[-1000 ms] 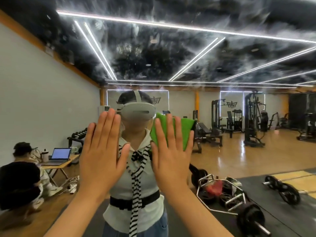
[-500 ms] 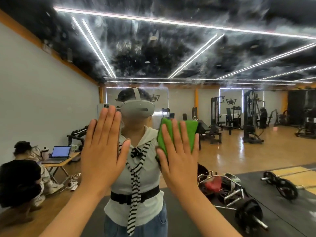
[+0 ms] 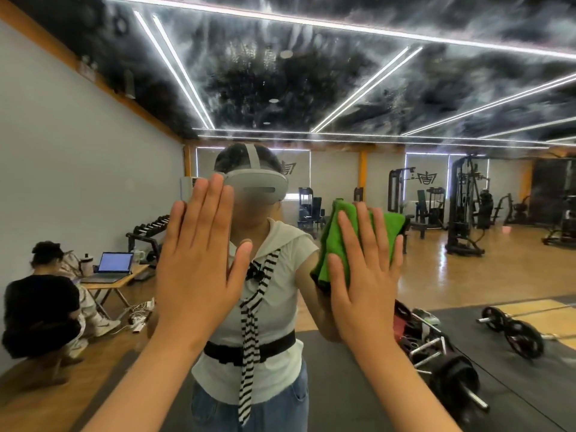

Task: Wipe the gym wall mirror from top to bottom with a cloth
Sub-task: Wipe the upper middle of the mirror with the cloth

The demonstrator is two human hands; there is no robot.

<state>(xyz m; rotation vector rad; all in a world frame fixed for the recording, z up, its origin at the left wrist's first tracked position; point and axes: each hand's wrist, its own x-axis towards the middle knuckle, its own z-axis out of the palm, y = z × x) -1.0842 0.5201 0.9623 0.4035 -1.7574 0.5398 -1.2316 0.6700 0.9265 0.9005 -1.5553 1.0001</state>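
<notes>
— Where is the cloth (image 3: 335,241) found?
— It is pressed flat against the mirror (image 3: 311,88), just right of the reflected person (image 3: 271,307), under the right hand (image 3: 364,275), whose fingers are spread straight over it
— And the left hand (image 3: 199,266)?
— It is held up open to its left, fingers straight and together, nothing held; whether the mirror is touched cannot be told

Dark floor mat (image 3: 536,400) under barbells (image 3: 511,335) and possibly a red bag (image 3: 402,325).
</notes>
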